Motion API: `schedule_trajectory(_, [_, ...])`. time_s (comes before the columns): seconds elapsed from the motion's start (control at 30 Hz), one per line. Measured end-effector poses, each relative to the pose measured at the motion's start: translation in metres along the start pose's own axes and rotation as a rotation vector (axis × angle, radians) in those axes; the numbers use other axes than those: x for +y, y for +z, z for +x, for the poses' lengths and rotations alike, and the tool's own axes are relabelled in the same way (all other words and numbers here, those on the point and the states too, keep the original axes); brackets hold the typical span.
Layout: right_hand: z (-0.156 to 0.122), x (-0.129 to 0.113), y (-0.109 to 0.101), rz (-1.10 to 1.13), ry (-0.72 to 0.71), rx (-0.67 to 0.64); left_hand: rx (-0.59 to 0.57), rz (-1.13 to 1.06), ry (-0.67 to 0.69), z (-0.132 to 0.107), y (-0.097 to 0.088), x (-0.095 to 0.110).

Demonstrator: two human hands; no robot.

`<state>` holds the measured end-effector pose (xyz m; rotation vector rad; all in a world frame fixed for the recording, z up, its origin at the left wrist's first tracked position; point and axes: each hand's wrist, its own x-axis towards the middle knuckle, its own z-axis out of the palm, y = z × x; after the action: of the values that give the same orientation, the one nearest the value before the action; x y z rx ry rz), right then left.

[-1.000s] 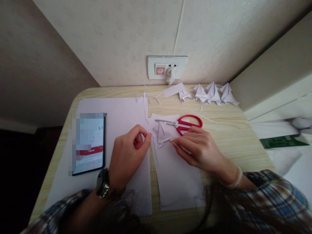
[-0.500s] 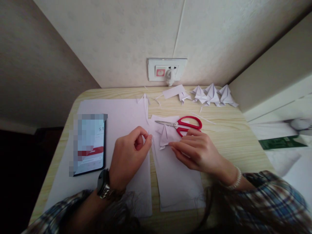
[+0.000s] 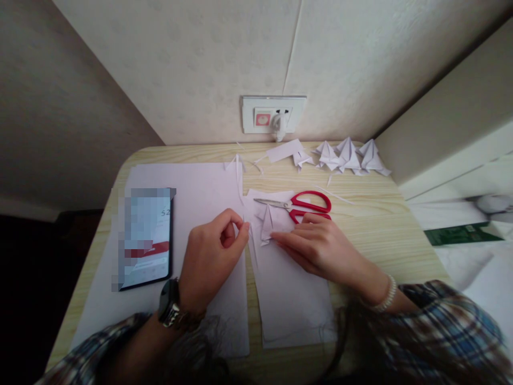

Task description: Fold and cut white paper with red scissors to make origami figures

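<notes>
My left hand point(image 3: 212, 256) rests on a large white sheet point(image 3: 192, 198), with thumb and forefinger pinched on a thin white paper strip point(image 3: 251, 248). My right hand point(image 3: 316, 246) lies on a smaller white sheet point(image 3: 288, 294), its fingers together and stretched flat, pressing down a small folded white paper piece point(image 3: 267, 222). Red-handled scissors point(image 3: 300, 205) lie just behind my right hand, blades pointing left.
A phone point(image 3: 146, 238) lies on the large sheet at the left. Several folded paper figures point(image 3: 347, 155) and scraps sit along the back of the wooden table point(image 3: 385, 224), below a wall socket point(image 3: 272, 113) with a plug in it. A bed is at right.
My right hand has slid a little to the left over the folded piece. My left hand has stayed pinched in place.
</notes>
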<state>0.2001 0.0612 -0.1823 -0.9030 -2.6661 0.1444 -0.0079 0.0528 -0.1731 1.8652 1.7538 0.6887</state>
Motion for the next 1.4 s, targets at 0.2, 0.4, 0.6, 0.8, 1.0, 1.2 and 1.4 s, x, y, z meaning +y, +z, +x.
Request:
schedule_trajectory(0.2, [0.004,-0.003,0.005,-0.044,0.05,-0.025,-0.026,0.005,0.004,-0.001,0.0,0.0])
schedule_trajectory(0.4, [0.003,0.0,0.0,-0.036,0.081,0.083,-0.018,-0.035,0.006,0.0,0.0,0.001])
schedule_trajectory(0.6, [-0.001,0.009,-0.013,0.004,0.205,0.252,-0.021,-0.06,0.041,0.0,0.001,0.0])
schedule_trajectory(0.8, [-0.026,0.025,-0.039,-0.104,0.444,0.403,-0.004,-0.079,0.072,-0.001,0.001,-0.001])
schedule_trajectory(1.0, [-0.084,0.07,-0.056,-0.245,0.674,0.437,-0.035,-0.069,0.099,-0.005,0.002,0.001])
schedule_trajectory(1.2, [-0.113,0.098,-0.048,-0.222,0.735,0.337,-0.069,-0.082,0.141,-0.007,0.003,0.001])
schedule_trajectory(1.4, [-0.107,0.086,-0.06,-0.22,0.775,0.374,-0.065,-0.095,0.169,-0.007,0.003,-0.002])
